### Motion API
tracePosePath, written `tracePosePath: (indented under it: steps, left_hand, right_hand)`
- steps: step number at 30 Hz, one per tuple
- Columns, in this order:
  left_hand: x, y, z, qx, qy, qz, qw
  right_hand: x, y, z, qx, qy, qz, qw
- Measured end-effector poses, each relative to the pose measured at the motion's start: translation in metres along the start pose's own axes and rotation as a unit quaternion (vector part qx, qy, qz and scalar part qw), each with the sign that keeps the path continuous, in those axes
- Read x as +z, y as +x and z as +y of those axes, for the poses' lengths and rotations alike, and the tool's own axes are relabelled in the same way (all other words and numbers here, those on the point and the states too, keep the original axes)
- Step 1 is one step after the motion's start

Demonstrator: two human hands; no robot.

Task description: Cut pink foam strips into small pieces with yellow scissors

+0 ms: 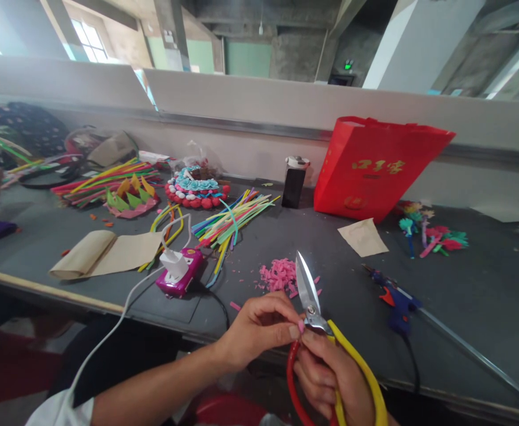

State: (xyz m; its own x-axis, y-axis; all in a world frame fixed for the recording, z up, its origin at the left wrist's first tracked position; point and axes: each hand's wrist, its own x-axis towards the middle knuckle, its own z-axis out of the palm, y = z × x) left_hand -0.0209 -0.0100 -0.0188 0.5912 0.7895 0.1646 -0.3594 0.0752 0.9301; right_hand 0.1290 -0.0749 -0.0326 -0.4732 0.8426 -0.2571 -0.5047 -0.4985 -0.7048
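Scissors (311,309), one pair, are filling curled right hand (332,371); left hand (261,328) is pinching one pink piece (301,326) near counter edge (77,297), room lying rightward.

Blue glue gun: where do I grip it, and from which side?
Probably by its handle, coming from the near side with the right hand once it lays down the scissors: the handle angles toward the person, while the nozzle points away and the glue stick juts rearward.

On the counter (476,284), scraps (280,274) lie before the bottle (294,186), between power strip (192,269), left, and glue gun (400,307), right.
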Motion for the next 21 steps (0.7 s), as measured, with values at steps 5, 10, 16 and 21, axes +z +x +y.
tracePosePath:
  steps: [5, 10, 16, 21]
  left_hand:
    - [0.001, -0.001, 0.0, 0.01, 0.018, 0.024, 1.0]
    - [0.002, 0.0, 0.002, -0.04, 0.008, 0.078, 0.996]
    - [0.003, 0.005, 0.002, -0.097, 0.062, 0.098, 0.988]
    - [0.003, 0.004, -0.002, -0.107, 0.107, 0.078, 0.985]
  right_hand:
    - [-0.001, 0.003, 0.003, 0.014, -0.016, 0.057, 0.998]
    - [0.006, 0.004, 0.004, -0.081, -0.071, 0.186, 0.977]
    - [0.014, 0.003, -0.003, -0.142, -0.138, 0.224, 0.954]
    - [0.011, 0.004, -0.003, -0.146, -0.171, 0.228, 0.947]
